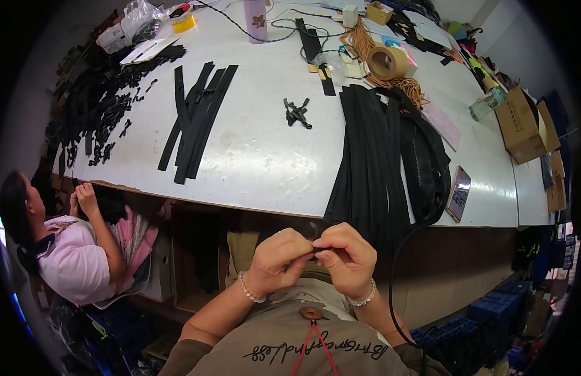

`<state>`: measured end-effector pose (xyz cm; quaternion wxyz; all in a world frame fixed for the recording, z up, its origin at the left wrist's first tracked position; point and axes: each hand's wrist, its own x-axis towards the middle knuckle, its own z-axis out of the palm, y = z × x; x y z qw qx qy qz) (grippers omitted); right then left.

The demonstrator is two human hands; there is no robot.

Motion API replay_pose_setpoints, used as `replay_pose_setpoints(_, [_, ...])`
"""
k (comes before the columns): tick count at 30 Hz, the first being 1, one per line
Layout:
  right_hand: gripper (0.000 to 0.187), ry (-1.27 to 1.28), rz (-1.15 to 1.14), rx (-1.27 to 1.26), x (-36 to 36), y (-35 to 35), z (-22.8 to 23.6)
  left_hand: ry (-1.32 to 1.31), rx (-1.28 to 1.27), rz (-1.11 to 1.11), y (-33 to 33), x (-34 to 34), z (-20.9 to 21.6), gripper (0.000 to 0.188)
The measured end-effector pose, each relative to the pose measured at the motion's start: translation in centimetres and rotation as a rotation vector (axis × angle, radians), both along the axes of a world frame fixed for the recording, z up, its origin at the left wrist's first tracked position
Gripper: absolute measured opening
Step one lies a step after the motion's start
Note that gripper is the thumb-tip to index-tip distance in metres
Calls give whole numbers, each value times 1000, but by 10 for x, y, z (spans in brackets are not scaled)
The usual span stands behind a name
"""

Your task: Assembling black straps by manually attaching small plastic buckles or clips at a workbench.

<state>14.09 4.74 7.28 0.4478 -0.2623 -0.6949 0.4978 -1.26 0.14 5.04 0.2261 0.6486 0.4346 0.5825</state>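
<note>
Left hand (280, 258) and right hand (347, 254) pinching dark piece (317, 249). Black strips (369, 156) overhanging table (259, 166) edge; cable (392, 282) hanging at right; phone (458, 195) on table; 1 co-worker (77, 260) at left.

On my feed, the bench (259, 166) looks smooth and glossy, the black straps (369, 150) matt, like cloth. I see dull brown cardboard on the carton (519, 125).

On the white table (259, 166): one lilac cylindrical cup (255, 28), one dark rectangular phone (458, 194); before it: the wearer's two bare hands (279, 260) (348, 257).
</note>
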Motion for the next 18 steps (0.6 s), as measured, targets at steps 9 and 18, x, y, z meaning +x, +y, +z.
replay_pose_setpoints(9, [17,85,14,-95,0,-1,-4,23,88,28,2,1,-4,20])
replay_pose_setpoints(18, [32,241,-52,-96,-5,-9,-6,-41,115,6,2,-2,-11,22])
